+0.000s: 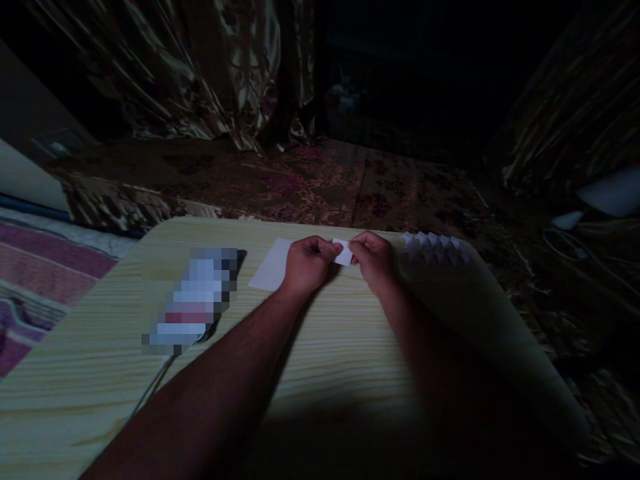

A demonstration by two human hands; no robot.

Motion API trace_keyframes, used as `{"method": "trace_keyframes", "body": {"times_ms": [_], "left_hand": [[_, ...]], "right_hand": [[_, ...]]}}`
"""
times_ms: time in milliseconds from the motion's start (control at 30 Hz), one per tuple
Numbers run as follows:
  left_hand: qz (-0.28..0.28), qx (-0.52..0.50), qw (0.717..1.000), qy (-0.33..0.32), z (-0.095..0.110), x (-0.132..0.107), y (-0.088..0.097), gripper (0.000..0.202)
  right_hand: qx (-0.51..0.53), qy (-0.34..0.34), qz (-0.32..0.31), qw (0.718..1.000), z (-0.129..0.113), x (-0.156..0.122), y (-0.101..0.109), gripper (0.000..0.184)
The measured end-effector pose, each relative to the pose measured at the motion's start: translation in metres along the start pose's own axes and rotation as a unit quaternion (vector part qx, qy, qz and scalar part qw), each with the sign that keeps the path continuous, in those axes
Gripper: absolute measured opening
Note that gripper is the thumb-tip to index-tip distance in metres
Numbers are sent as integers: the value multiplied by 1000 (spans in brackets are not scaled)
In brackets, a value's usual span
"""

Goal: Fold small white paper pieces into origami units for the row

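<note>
Between my two hands, just above the far part of the table, is a small white piece of paper (343,253). My left hand (311,263) pinches its left side with thumb and fingers. At its right edge, my right hand (373,257) grips it the same way. Partly behind my left hand lies a flat white sheet of paper (271,265). To the right of my right hand stand several small pointed folded paper pieces (436,249) in rows, dim in the shadow.
On the left of the wooden table (340,347) lies a blurred-out device (193,300) with a cable (150,387) running toward me. A patterned cloth-covered ledge (300,183) and draped curtains (240,73) are behind the table. A white cord (565,243) hangs at the right.
</note>
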State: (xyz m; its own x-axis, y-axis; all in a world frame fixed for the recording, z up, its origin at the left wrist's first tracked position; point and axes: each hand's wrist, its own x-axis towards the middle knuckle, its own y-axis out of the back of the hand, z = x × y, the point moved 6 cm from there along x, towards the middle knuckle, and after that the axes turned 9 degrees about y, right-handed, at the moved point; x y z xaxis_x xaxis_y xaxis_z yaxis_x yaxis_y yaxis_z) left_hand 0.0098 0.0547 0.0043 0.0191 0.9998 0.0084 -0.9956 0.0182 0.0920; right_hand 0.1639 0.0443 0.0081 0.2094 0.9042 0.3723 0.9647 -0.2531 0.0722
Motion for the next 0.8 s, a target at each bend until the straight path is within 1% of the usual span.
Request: {"method": "trace_keyframes", "body": {"times_ms": [400, 600, 800], "left_hand": [[19, 33, 999, -1, 4, -3, 1, 41], [-10, 53, 999, -6, 3, -2, -2, 40], [-30, 48, 998, -13, 2, -2, -4, 41]], "right_hand": [[-6, -3, 23, 1000, -3, 1, 4, 10], [1, -7, 30, 1000, -3, 1, 5, 10], [9, -9, 33, 999, -3, 1, 6, 9]]}}
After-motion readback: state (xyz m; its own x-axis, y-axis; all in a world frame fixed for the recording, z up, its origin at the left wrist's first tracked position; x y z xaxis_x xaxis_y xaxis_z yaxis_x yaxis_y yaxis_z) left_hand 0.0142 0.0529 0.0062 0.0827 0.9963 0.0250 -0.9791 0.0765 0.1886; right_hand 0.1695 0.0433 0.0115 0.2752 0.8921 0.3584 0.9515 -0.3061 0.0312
